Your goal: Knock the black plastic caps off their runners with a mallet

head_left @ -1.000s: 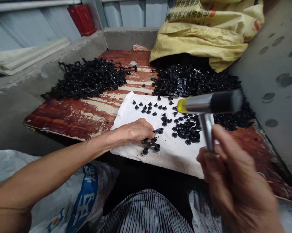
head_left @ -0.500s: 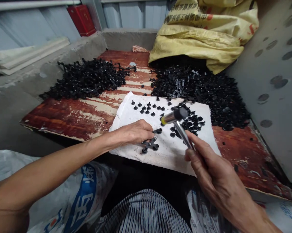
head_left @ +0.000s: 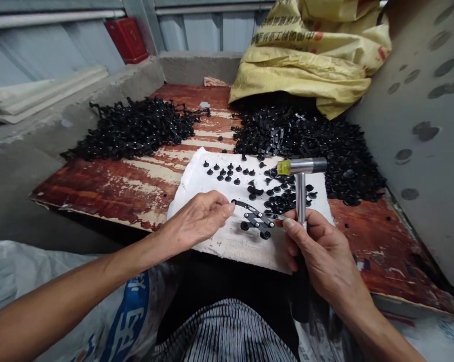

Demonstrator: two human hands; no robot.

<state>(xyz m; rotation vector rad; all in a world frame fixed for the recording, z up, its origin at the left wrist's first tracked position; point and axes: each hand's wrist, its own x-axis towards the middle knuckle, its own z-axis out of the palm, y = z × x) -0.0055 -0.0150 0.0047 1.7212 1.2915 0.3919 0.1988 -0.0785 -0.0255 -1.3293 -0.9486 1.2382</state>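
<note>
Your right hand is clamped around the metal handle of a small hammer, with your thumb pressed along the shaft; the hammer stands upright, and its yellow-tipped head lies crosswise at the top, above the right part of a white slab. Your left hand rests at the slab's near left, its fingers loosely together and curled, gripping nothing. Its fingertips are just beside a black moulded plastic runner, which lies flat on the slab between your 2 hands, closer to the near edge; you cannot tell whether they touch it. Loose black plastic studs cluster on the slab to the runner's far right, and more stand in scattered rows at the far left. The slab sits on a red, peeling wooden board. Beyond it lie 2 heaps of black plastic runners, at far left and far right, the right one below a yellow woven sack. A white-and-blue sack lies at near left.
</note>
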